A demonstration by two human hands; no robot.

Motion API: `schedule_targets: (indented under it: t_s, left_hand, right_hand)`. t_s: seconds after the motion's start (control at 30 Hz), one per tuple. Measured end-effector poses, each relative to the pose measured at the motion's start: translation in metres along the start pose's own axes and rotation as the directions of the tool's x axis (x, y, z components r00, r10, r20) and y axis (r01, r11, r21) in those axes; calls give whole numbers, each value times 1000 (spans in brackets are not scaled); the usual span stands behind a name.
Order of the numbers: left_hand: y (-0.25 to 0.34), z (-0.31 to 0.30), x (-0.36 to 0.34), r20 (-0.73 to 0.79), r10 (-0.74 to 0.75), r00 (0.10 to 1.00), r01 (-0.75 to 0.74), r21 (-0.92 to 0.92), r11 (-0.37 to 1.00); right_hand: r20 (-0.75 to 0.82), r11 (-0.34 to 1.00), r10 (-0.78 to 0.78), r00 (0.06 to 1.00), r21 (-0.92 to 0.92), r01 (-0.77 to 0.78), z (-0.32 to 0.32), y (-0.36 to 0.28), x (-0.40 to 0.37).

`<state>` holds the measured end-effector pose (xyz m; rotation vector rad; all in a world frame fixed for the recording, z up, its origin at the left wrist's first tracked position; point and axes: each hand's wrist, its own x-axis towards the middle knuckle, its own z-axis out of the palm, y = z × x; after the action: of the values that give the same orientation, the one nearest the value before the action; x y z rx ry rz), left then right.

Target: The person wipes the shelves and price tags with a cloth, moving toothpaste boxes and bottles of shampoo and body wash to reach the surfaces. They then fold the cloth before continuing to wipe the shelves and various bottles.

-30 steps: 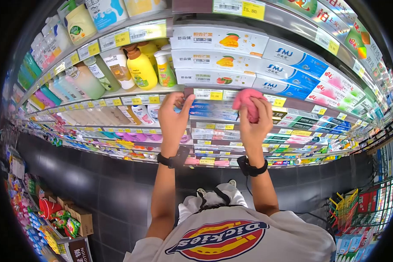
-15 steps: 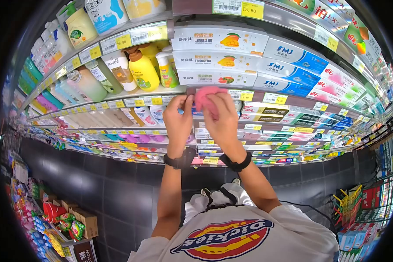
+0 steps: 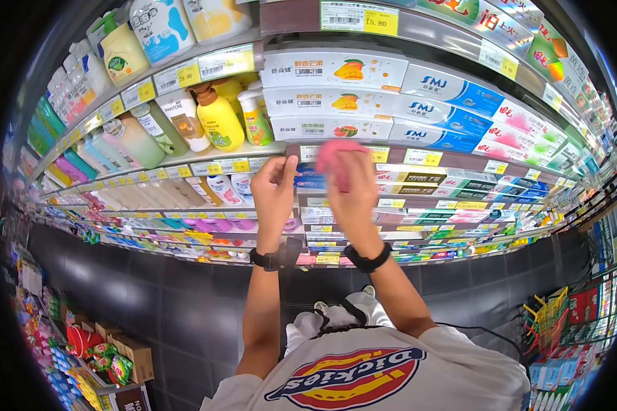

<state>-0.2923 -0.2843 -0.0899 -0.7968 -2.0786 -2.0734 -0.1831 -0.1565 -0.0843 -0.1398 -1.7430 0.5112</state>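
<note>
A pink cloth (image 3: 337, 163) is bunched in my right hand (image 3: 353, 192), which is slightly blurred and lies against the price-label strip below the toothpaste boxes. My left hand (image 3: 274, 192) is beside it at the shelf edge, thumb and fingers curled towards each other; whether anything small is between them is hidden. White toothpaste boxes with mango pictures (image 3: 336, 68) are stacked just above my hands. To the upper left of my left hand stands a yellow pump bottle (image 3: 221, 120).
Blue and white SMJ boxes (image 3: 445, 103) fill the shelf to the right. Shampoo bottles (image 3: 134, 140) line the left shelves. Dark floor tiles (image 3: 185, 301) lie below. A cardboard box (image 3: 136, 356) is at lower left, a yellow rack (image 3: 547, 315) at lower right.
My right hand has moved slightly right with the pink cloth, widening the space from my left hand. The shelves appear shifted a little left and down in view.
</note>
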Motion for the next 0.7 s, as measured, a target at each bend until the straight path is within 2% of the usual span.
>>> schedule_targets:
  t_s: [0.13, 0.17, 0.27, 0.3, 0.33, 0.4, 0.5, 0.6, 0.63, 0.7]
  left_hand:
    - [12, -15, 4, 51, 23, 998, -25, 41, 999]
    - [20, -14, 1, 57, -33, 998, 33, -8, 999]
    - [21, -22, 1, 40, 8, 999, -9, 23, 1000]
    - [18, -23, 2, 60, -36, 998, 32, 64, 997]
    - [16, -22, 1, 56, -40, 998, 39, 30, 999]
    - [14, -17, 1, 56, -50, 997, 53, -43, 998]
    - [20, -11, -4, 50, 27, 998, -32, 103, 994]
    - [13, -1, -4, -23, 132, 991, -127, 157, 979]
    - [9, -1, -4, -32, 104, 994, -98, 158, 983]
    - [2, 0, -3, -54, 154, 987, -142, 179, 973]
  right_hand:
    - [114, 995, -73, 991, 71, 65, 43, -25, -2]
    - [130, 994, -81, 988, 88, 70, 48, -32, 1]
    - [145, 991, -80, 986, 118, 63, 46, -34, 4]
    - [141, 991, -76, 987, 118, 59, 43, -29, 4]
    - [138, 992, -70, 988, 118, 54, 38, -25, 3]
    - [94, 995, -41, 995, 91, 33, 25, -12, -2]
    - [12, 1000, 9, 1000, 14, -9, -11, 13, -4]
    - [-77, 990, 68, 995, -122, -77, -58, 46, -5]
    - [-128, 981, 54, 990, -176, -76, -75, 56, -2]
    - [-203, 961, 45, 978, -260, -98, -108, 78, 2]
